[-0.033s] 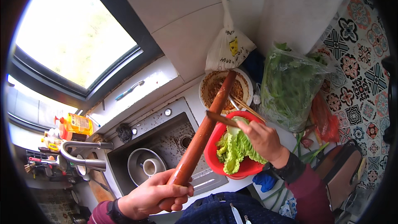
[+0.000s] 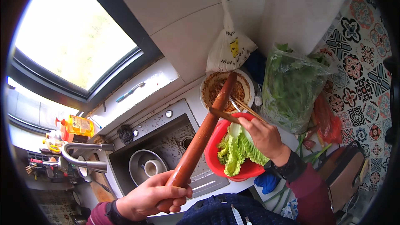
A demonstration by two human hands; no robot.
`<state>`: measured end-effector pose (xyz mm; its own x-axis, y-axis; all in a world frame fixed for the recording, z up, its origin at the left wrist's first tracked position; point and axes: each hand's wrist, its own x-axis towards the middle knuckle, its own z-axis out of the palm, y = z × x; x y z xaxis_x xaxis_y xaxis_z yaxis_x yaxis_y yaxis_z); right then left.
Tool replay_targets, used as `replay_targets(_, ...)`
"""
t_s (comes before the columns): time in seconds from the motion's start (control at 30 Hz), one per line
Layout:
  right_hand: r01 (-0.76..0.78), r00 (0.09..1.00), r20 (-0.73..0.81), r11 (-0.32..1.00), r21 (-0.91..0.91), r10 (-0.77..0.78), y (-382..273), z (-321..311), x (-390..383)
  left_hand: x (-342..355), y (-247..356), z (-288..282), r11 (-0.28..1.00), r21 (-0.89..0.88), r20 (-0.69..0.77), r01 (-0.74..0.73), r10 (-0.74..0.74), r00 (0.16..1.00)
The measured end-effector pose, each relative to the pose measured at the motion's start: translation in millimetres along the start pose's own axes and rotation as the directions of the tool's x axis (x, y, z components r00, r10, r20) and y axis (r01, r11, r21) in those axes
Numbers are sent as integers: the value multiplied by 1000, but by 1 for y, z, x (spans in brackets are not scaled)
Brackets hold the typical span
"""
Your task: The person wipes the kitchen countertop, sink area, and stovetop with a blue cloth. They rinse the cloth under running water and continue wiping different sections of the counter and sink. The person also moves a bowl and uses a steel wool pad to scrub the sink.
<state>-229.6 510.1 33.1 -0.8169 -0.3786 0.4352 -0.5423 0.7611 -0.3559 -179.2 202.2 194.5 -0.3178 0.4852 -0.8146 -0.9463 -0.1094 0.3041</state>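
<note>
My left hand [image 2: 160, 198] is wrapped round the near end of a reddish-brown wooden rolling pin [image 2: 200, 135]. The pin slants up and away, its far end over a white bowl [image 2: 205, 96] coated with red-brown paste. Pinched in my right hand [image 2: 266, 139] is a narrow, flat brown strip [image 2: 225, 116], whose kind I cannot make out. Its tip meets or overlaps the pin about halfway along. Below that hand, green lettuce leaves [image 2: 241, 152] lie in a red plastic bowl [image 2: 214, 152]. Chopsticks [image 2: 250, 109] and a metal utensil handle rest in the paste bowl.
Left of the pin is a dark sink [image 2: 125, 164] holding a metal pot [image 2: 135, 171] and a light cup [image 2: 153, 167], beside a curved faucet [image 2: 83, 146]. A plastic bag of greens [image 2: 291, 87] stands at right. A white bag [image 2: 231, 50] hangs on the wall.
My right hand and the brown strip have shifted slightly away from me along the pin. My left hand has moved a little to the left.
</note>
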Motion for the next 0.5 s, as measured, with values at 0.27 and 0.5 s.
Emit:
replay_targets(0.27, 89, 996, -11, 992, 84, -89, -15, -7, 18, 2, 43, 22, 993, 114, -149, -19, 36, 988)
replay_targets(0.5, -163, 970, 182, 987, 1, 160, 60, 42, 19, 2, 51, 29, 960, 268, -251, 75, -5, 968)
